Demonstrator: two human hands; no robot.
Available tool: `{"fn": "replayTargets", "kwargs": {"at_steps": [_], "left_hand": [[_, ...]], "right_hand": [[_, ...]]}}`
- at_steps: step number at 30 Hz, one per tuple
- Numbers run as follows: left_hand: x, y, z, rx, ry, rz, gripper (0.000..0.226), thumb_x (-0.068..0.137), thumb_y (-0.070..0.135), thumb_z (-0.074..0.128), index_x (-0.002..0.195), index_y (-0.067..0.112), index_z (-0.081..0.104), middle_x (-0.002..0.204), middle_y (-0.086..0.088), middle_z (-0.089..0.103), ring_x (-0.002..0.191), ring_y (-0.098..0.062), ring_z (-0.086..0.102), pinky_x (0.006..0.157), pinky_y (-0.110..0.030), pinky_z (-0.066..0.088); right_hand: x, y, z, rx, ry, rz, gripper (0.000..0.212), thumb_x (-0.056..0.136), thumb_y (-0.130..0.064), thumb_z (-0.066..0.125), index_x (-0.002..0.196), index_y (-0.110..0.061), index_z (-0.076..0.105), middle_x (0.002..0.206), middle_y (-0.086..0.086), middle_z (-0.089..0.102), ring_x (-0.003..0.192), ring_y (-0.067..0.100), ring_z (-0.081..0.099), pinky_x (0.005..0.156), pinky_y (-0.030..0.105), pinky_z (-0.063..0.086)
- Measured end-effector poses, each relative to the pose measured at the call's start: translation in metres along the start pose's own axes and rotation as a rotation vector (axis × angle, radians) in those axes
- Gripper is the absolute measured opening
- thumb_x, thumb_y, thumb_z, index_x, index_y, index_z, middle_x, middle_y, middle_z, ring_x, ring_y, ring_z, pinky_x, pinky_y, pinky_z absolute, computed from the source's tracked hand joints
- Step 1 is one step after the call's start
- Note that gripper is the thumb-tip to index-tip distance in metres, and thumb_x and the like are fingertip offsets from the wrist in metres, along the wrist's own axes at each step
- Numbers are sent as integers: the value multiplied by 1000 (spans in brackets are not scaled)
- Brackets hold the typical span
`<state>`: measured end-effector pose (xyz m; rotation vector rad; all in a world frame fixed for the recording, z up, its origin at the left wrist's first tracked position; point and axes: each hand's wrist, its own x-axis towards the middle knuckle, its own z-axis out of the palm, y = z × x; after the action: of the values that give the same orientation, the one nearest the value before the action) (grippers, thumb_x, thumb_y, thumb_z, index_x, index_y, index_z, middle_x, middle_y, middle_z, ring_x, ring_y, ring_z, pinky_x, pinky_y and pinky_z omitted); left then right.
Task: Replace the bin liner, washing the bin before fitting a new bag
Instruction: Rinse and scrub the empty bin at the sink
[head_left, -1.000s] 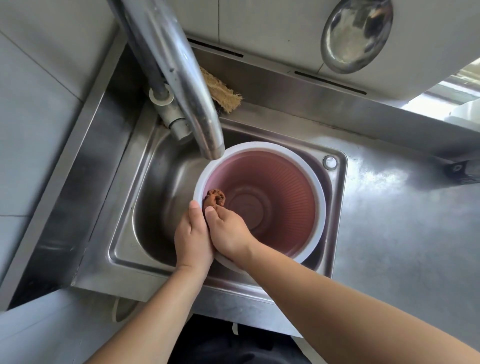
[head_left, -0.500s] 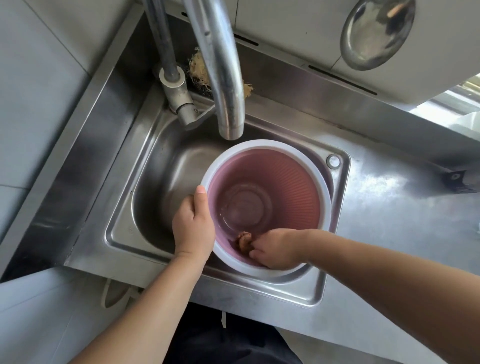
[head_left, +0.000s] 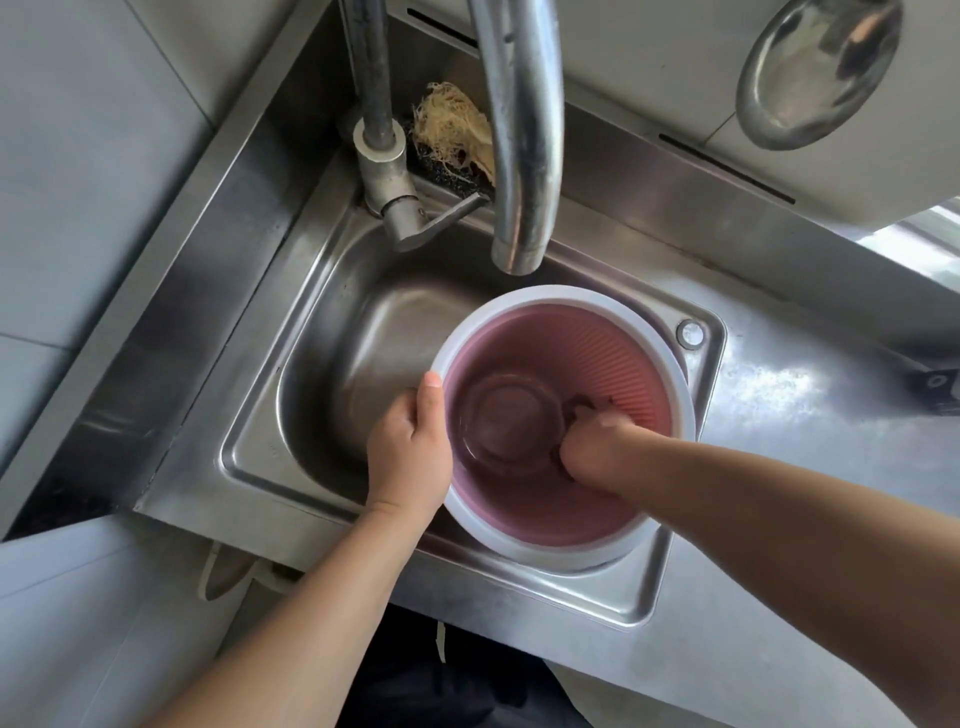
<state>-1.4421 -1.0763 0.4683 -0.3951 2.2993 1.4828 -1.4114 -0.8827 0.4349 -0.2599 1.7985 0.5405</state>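
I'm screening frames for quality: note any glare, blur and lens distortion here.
Head view: strong glare on the steel counter at right; wide-angle bending curves the faucet; right hand and its dark cloth inside the bin look soft; left hand is sharp.

One sink is set into one steel surface, and everything else is counted from it. One pink bin with a white rim stands inside the sink. One tap spout arches above it, with one lever handle at its back edge. One tan fibre scrubber lies behind the sink. One dark scouring pad is inside the bin. One metal ladle bowl hangs above and right of the sink. Two hands are there: one left hand, one right hand.
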Motion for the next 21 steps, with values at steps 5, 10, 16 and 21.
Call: {"fn": "replayTargets", "kwargs": {"at_steps": [5, 10, 16, 21], "left_hand": [[2, -5, -4, -36, 22, 11, 41, 102, 43, 44, 81, 17, 66, 77, 4, 68, 77, -15, 61, 74, -34, 47], [3, -8, -10, 54, 28, 81, 47, 102, 41, 47, 64, 14, 52, 59, 0, 57, 62, -18, 52, 60, -33, 34], [6, -10, -14, 63, -33, 167, 50, 97, 48, 44, 61, 13, 46, 55, -1, 53, 59, -19, 48, 56, -25, 36], [12, -8, -8, 50, -71, 213, 52, 101, 42, 48, 64, 6, 49, 58, -9, 56, 60, -15, 50, 54, -18, 37]], "right_hand": [[22, -8, -4, 10, 49, 106, 51, 103, -19, 30, 153, -9, 29, 163, 15, 16, 148, 41, 7, 115, 55, 13], [32, -32, -2, 365, -16, 63, 53, 93, -23, 52, 143, -5, 45, 154, 18, 37, 140, 35, 36, 112, 45, 31], [41, -71, -6, 809, 24, -191, 41, 98, -25, 42, 128, -4, 59, 138, 18, 56, 126, 31, 53, 101, 28, 40], [51, -76, 1, 805, 218, -236, 26, 89, -12, 54, 110, -6, 67, 120, 14, 66, 112, 33, 60, 92, 29, 46]]}}
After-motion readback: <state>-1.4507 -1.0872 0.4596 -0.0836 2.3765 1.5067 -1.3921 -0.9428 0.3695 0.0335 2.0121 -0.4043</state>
